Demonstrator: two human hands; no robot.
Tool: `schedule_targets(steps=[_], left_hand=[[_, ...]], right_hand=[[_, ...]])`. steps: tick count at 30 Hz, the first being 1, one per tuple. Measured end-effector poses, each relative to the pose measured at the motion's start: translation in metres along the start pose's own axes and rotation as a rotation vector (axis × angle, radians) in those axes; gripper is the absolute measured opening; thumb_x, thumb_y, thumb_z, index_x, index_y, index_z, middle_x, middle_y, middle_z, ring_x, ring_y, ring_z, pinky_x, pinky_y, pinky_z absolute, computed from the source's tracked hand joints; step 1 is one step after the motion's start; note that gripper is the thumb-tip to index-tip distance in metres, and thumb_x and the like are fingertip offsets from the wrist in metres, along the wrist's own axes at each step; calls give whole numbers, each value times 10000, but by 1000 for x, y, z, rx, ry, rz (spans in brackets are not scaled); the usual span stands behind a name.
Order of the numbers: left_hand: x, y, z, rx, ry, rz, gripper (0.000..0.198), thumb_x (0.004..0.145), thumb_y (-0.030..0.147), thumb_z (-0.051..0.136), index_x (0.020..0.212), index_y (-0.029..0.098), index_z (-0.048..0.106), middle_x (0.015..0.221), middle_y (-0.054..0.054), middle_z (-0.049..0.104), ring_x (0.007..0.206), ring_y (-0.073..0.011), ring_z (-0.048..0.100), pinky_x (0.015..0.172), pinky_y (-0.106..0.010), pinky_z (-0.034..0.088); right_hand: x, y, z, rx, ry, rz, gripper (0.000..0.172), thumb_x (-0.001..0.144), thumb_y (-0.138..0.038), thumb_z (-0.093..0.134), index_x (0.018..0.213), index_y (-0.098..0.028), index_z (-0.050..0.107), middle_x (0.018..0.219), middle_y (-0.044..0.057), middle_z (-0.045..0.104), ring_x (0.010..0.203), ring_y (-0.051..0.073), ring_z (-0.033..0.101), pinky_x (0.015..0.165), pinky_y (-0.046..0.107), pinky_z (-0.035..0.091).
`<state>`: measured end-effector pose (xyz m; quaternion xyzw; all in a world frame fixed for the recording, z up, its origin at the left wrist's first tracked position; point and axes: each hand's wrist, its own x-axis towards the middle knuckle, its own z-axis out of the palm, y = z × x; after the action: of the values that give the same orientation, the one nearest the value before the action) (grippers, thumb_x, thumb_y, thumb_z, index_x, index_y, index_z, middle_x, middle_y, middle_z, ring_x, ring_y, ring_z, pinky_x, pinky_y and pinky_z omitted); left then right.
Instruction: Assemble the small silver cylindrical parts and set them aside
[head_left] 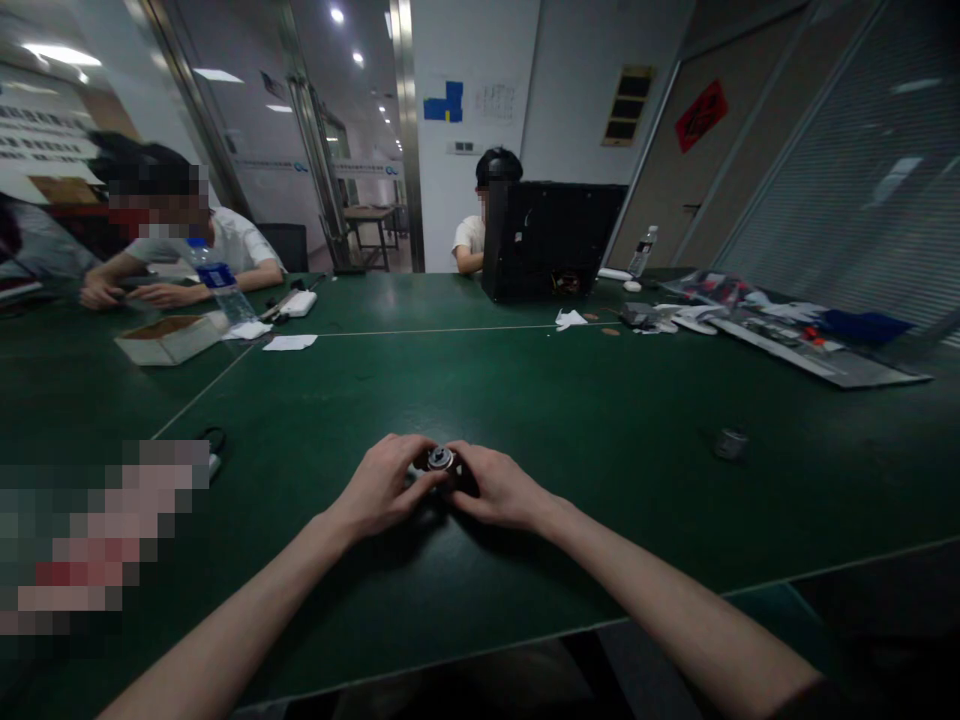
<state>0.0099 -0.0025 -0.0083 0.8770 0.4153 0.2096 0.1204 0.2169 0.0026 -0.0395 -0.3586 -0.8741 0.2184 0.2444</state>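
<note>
**Position.** The small round dark part with a bright silver hub point(441, 461) is low over the dark green bench point(585, 420), near its front edge and between the two hands. Whether its underside rests on the bench cannot be told.

**Hold.** The left hand point(384, 484) has its fingers curled shut against the left side of the part. The right hand point(501, 490) has its fingers closed over the right side and front. Only the hub and a little of the top face show between them.

**Handling (judged).**
- The part looks rigid and compact, and probably dense for its size, like a metal assembly rather than a moulding.
- The outer rim appears smooth and may slip under a light pinch.
- The hub may turn freely, so it is a poor place to grip. Take hold on opposite sides of the outer rim, as both hands do here.
- Finer detail is too small to make out.

**Surroundings.** A small grey cylindrical piece point(730, 442) lies on the bench well apart to the right. At the far left, a co-worker's hands rest near a clear plastic water bottle with a blue label point(222, 284) and an open cardboard box point(171, 338). A second person sits behind a black computer case point(551, 240).
</note>
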Motion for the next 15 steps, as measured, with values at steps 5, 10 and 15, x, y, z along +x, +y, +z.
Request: schedule_targets(steps=[5,10,15], left_hand=[[0,-2,1,11,20,-20,223,902,369,491,981,169,550,918,-58,627,806,-202,547,741,-325,421],[0,-2,2,21,47,-46,205,899,367,490,944,175,548,883,-51,625,787,-197,551,721,-315,420],[1,-1,2,26,54,-73,227,901,388,476,931,175,548,851,-50,620,763,-196,551,706,-315,427]], right_hand=[[-1,-1,1,11,8,12,466,788,-255,584,1219,-185,418,1019,86,625,889,199,596,762,299,440],[-1,-3,0,26,14,15,448,792,-240,573,1209,-184,419,1013,86,620,871,191,593,759,298,435],[-1,-5,-3,24,-4,38,470,793,-242,570,1229,-181,403,985,76,620,820,180,593,741,292,434]])
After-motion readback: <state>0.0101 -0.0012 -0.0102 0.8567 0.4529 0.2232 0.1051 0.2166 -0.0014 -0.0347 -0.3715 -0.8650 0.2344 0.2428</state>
